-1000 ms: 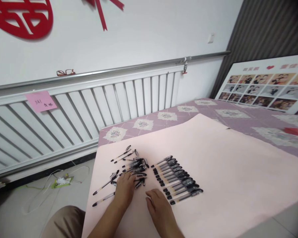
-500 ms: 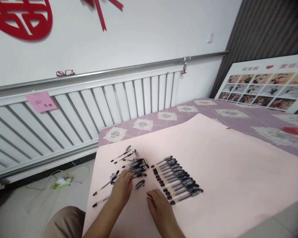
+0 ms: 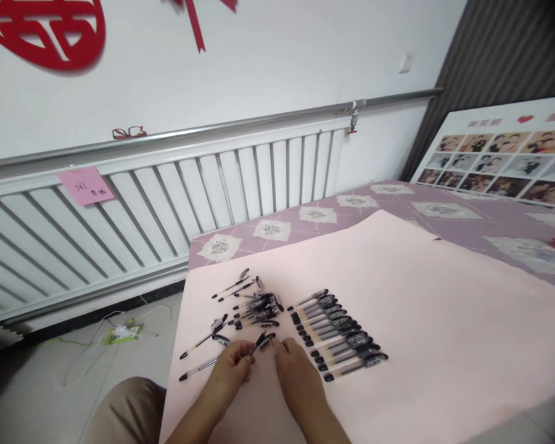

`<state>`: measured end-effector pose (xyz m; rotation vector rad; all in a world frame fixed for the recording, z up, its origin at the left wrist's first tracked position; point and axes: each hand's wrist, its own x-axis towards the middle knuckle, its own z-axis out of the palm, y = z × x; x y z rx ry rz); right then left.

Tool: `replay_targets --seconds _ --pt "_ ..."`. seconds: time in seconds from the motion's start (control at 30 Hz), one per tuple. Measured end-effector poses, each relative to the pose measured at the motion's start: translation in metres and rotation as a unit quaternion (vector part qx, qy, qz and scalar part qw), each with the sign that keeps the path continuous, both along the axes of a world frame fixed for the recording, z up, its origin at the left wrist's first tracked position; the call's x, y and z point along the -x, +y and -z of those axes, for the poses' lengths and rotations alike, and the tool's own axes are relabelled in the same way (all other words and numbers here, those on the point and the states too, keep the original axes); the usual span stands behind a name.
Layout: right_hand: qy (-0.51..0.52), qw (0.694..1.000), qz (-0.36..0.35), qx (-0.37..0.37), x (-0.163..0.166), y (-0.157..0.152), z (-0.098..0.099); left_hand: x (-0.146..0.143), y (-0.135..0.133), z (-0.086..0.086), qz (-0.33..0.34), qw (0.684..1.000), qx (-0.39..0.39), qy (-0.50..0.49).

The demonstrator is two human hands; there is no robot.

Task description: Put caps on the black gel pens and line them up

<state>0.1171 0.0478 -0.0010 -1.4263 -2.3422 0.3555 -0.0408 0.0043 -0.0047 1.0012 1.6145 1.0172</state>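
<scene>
The pen (image 3: 258,341) sits left of the row of pens (image 3: 335,333), pinched between your left hand's (image 3: 231,370) fingers, apparently so its dark end sticks out free. Your right hand (image 3: 298,368), also left of the row, is nearest the loose cap (image 3: 267,341); whether its fingers grip it, you cannot tell. The jumbled pile (image 3: 261,303) lies farther left of the row, seemingly to keep the two groups apart.

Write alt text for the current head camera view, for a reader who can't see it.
A person's left hand holds a pen above a pale pink sheet, the right hand close beside a black cap. Jumbled pens lie beyond; a neat row of capped pens lies to the right.
</scene>
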Motion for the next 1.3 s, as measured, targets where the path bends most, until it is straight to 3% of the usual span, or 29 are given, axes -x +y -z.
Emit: replay_targets --seconds 0.2,0.47,0.7,1.03,1.17,1.3 --pt "-0.07 0.997 0.021 -0.028 0.007 0.001 0.003 0.002 -0.002 -0.002 -0.006 0.999 -0.011 -0.033" --pt "-0.009 1.0 0.028 -0.01 0.0 0.001 0.003 -0.001 -0.006 -0.011 0.001 1.0 -0.008 -0.023" --pt "-0.053 0.998 0.017 -0.005 0.002 0.003 0.005 -0.002 -0.01 -0.009 0.022 0.999 -0.04 0.002" --pt "-0.066 0.998 0.003 0.006 -0.008 -0.003 0.008 -0.002 -0.016 -0.004 0.045 0.979 -0.117 0.161" --pt "0.015 1.0 0.001 0.012 -0.015 -0.004 0.013 -0.003 -0.016 -0.004 0.06 0.972 -0.132 0.188" --pt "0.232 0.97 -0.001 0.069 -0.029 -0.003 0.017 -0.006 -0.018 -0.003 0.083 0.962 -0.151 0.21"
